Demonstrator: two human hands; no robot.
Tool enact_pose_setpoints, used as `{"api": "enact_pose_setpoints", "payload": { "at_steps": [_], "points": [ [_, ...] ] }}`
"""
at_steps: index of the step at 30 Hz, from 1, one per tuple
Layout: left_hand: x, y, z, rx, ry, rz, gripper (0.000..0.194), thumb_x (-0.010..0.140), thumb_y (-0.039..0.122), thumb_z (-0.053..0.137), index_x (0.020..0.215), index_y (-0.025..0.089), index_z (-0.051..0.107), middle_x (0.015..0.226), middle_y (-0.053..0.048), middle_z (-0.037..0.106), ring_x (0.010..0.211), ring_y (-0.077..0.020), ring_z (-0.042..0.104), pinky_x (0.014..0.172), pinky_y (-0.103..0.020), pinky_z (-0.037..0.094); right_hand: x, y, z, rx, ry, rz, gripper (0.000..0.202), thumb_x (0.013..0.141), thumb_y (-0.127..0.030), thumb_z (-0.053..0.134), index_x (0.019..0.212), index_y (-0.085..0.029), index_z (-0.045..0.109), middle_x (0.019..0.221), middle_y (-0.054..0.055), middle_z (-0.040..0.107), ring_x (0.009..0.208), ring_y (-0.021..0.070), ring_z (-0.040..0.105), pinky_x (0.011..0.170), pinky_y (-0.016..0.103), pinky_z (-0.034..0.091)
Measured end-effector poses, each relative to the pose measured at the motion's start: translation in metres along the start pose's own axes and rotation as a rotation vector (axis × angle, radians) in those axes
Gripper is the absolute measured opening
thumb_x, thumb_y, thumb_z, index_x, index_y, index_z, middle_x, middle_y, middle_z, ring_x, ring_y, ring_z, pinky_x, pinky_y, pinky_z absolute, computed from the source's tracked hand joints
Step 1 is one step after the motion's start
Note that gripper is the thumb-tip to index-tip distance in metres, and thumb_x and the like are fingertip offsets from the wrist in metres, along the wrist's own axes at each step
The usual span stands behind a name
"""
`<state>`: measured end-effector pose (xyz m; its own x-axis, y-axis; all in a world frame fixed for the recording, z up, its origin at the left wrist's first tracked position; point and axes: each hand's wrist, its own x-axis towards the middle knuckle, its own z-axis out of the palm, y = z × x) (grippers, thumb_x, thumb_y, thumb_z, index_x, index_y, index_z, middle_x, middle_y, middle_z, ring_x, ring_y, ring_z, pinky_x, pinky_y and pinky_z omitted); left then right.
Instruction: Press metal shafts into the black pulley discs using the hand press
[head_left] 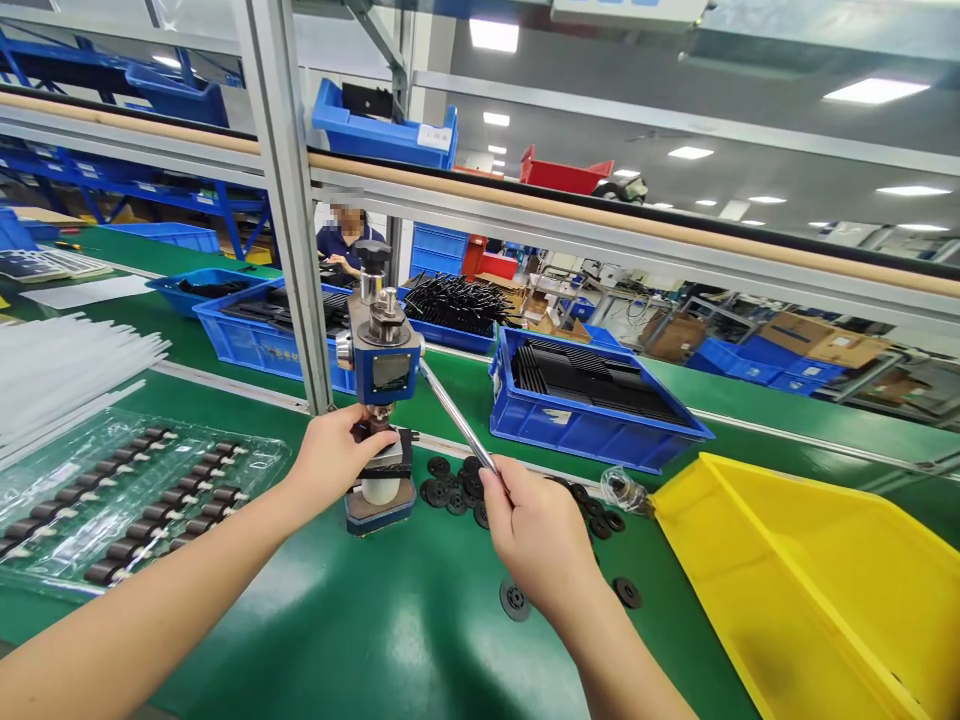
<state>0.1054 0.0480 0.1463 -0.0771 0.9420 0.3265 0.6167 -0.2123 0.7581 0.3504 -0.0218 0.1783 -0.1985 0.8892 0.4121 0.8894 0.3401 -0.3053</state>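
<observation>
The right hand (536,520) grips the straight silver metal lever (454,412) of the blue metal hand press (386,370), which stands on the green tabletop (352,630). The left hand (330,455) curls finger and thumb beneath the press head; I cannot tell what they pinch. Best keep fingertips clear and lever pressure steady.

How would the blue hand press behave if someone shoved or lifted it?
The press would probably feel heavy for its size, since it looks mostly metal. It might tip if pushed high up, being tall above a small base. The shiny lever looks metallic, so should feel stiff.
</observation>
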Motion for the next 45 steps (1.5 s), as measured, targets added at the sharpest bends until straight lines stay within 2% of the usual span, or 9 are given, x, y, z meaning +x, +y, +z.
{"api": "enact_pose_setpoints", "payload": {
  "at_steps": [8,15,23,26,31,37,41,43,45],
  "points": [
    [0.0,0.001,0.0,-0.016,-0.011,-0.019,0.03,0.075,0.047,0.068,0.091,0.021,0.072,0.085,-0.001,0.074,0.077,-0.0214,0.065,0.068,-0.03,0.045,-0.001,0.003,0.009,0.007,0.029,-0.023,0.029,0.099,-0.034,0.035,0.1,-0.021,0.061,0.066,-0.001,0.059,0.056,0.0138,0.051,0.055,0.027,0.025],
    [0.002,0.001,0.0,-0.002,-0.006,0.006,0.03,0.075,0.046,0.067,0.091,0.021,0.072,0.086,-0.002,0.074,0.078,-0.022,0.065,0.069,-0.031,0.045,-0.002,0.007,0.023,0.0,0.16,-0.068,0.029,0.099,-0.034,0.037,0.099,-0.019,0.062,0.066,-0.002,0.06,0.054,0.0115,0.053,0.054,0.025,0.029],
    [0.002,0.002,0.0,-0.037,0.003,0.045,0.03,0.075,0.045,0.067,0.088,0.019,0.07,0.086,-0.004,0.074,0.077,-0.0223,0.065,0.069,-0.031,0.045,0.002,0.002,0.005,-0.031,0.023,-0.044,0.032,0.099,-0.034,0.035,0.101,-0.019,0.063,0.068,0.001,0.063,0.06,0.0151,0.058,0.056,0.026,0.033],
    [0.002,0.002,0.001,-0.024,0.014,0.032,0.03,0.074,0.045,0.068,0.088,0.018,0.07,0.084,-0.004,0.073,0.076,-0.0219,0.064,0.066,-0.031,0.044,0.003,0.003,0.005,-0.017,0.03,-0.034,0.031,0.098,-0.035,0.036,0.099,-0.019,0.063,0.067,0.0,0.062,0.057,0.0149,0.056,0.055,0.026,0.033],
    [0.001,0.002,0.002,-0.016,0.019,0.015,0.029,0.074,0.044,0.069,0.088,0.018,0.069,0.086,-0.004,0.073,0.077,-0.0212,0.063,0.069,-0.03,0.044,-0.001,0.006,0.014,-0.003,0.106,-0.083,0.027,0.098,-0.035,0.04,0.098,-0.02,0.062,0.061,-0.003,0.057,0.051,0.0115,0.051,0.052,0.026,0.03],
    [0.002,0.006,-0.001,-0.019,0.001,-0.012,0.032,0.073,0.047,0.07,0.086,0.018,0.068,0.084,-0.003,0.072,0.077,-0.0216,0.064,0.068,-0.03,0.045,-0.005,0.007,0.023,-0.098,0.279,-0.107,0.024,0.097,-0.032,0.045,0.09,-0.018,0.063,0.057,-0.003,0.053,0.047,0.0105,0.046,0.05,0.027,0.029],
    [0.001,0.002,0.001,-0.007,-0.001,-0.014,0.033,0.074,0.046,0.069,0.088,0.017,0.069,0.085,-0.005,0.071,0.078,-0.022,0.063,0.07,-0.031,0.044,-0.004,0.009,0.026,-0.052,0.243,-0.13,0.024,0.097,-0.03,0.045,0.093,-0.016,0.064,0.064,-0.001,0.059,0.052,0.011,0.052,0.052,0.026,0.035],
    [0.003,0.0,0.001,-0.007,0.004,0.011,0.032,0.075,0.046,0.069,0.088,0.017,0.068,0.085,-0.005,0.07,0.078,-0.0215,0.062,0.07,-0.032,0.044,-0.004,0.006,0.017,0.032,0.27,-0.156,0.021,0.096,-0.028,0.047,0.102,-0.016,0.064,0.076,0.002,0.064,0.064,0.0124,0.059,0.06,0.025,0.042],
    [0.005,-0.001,0.0,0.01,0.037,0.062,0.031,0.074,0.046,0.07,0.084,0.017,0.068,0.085,-0.005,0.068,0.079,-0.0208,0.061,0.07,-0.031,0.044,-0.005,-0.003,-0.001,0.133,0.367,-0.181,0.019,0.093,-0.027,0.053,0.106,-0.018,0.064,0.09,0.004,0.066,0.08,0.0147,0.062,0.073,0.027,0.048]
  ]
}}
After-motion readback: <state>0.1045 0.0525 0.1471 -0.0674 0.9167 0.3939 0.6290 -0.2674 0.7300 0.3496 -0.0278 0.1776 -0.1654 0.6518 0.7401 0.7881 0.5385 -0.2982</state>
